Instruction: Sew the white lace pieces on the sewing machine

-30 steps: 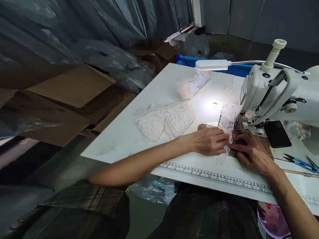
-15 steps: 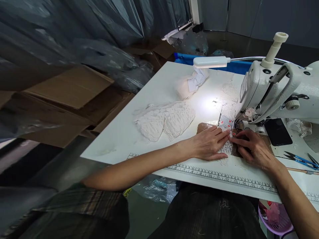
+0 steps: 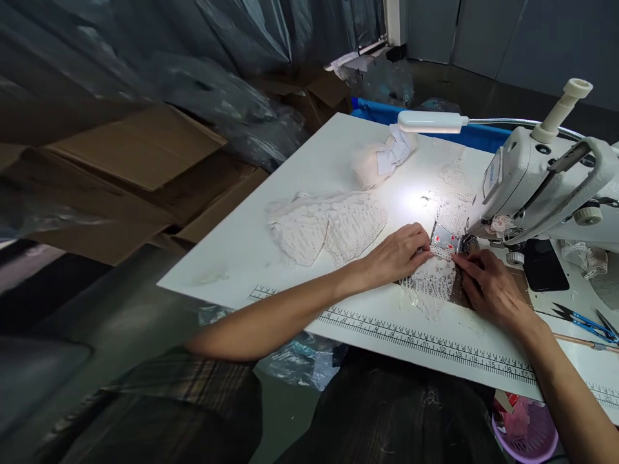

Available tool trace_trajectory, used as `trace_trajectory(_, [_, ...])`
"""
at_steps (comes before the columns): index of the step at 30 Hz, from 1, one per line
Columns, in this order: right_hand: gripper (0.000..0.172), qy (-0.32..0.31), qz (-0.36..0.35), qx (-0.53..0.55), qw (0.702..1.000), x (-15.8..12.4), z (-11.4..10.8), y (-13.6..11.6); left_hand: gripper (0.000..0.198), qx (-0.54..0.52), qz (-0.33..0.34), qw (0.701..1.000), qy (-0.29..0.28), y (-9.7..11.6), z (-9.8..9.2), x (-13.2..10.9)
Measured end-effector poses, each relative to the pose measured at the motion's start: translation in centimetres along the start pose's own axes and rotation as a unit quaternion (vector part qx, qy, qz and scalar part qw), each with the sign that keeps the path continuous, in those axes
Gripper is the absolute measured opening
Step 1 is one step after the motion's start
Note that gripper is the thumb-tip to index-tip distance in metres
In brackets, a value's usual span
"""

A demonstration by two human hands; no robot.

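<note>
Left hand (image 3: 397, 256), right hand (image 3: 488, 287) flat, ungripped, pressing lace piece (image 3: 430, 285) between them; needle contact probably hidden.

You have one view only, from the camera on your head. It looks forward and down over the white table (image 3: 300, 193), tilted so the near edge with the printed ruler (image 3: 425, 338) runs slantwise. The sewing machine (image 3: 546, 187) sits close at right, boxes (image 3: 130, 167) lie farther left, and your lap fills the bottom.
</note>
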State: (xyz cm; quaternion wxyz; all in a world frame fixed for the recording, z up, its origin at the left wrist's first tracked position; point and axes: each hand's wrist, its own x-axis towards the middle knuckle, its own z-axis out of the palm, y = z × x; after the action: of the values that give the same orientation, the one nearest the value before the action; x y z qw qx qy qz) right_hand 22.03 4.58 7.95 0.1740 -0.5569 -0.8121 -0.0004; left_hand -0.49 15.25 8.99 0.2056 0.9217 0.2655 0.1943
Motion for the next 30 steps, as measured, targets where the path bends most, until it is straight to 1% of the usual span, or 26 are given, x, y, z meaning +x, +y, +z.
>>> trace_trajectory(8, [0.044,0.018,-0.002,0.019,1.000,-0.2,0.2,0.0,0.018,-0.005,-0.029,0.999,0.020,0.1,0.5,0.3])
trace_trajectory(15, [0.043,0.025,-0.011,0.001,1.000,-0.2,0.4,-0.2,0.015,0.005,-0.034,0.999,0.029,0.3,0.5,0.3])
trace_trajectory(19, [0.042,0.031,-0.007,0.019,0.999,-0.1,0.1,-0.3,0.016,0.004,-0.036,0.999,0.032,0.3,0.4,0.3])
trace_trajectory(22, [0.041,0.056,0.011,0.072,0.996,-0.4,-0.2,-0.2,0.017,0.004,-0.036,0.999,0.031,0.3,0.3,0.3])
trace_trajectory(25, [0.040,0.083,0.057,0.112,0.989,-0.9,-0.4,0.0,0.017,0.006,-0.036,0.999,0.029,0.3,0.3,0.3])
trace_trajectory(28, [0.039,0.082,0.089,0.124,0.985,-1.3,-0.7,0.0,0.017,0.006,-0.033,0.999,0.033,0.2,0.3,0.2])
trace_trajectory(30, [0.039,0.066,0.076,0.132,0.986,-1.4,-1.0,-0.2,0.018,0.003,-0.026,0.999,0.037,0.1,0.3,0.1])
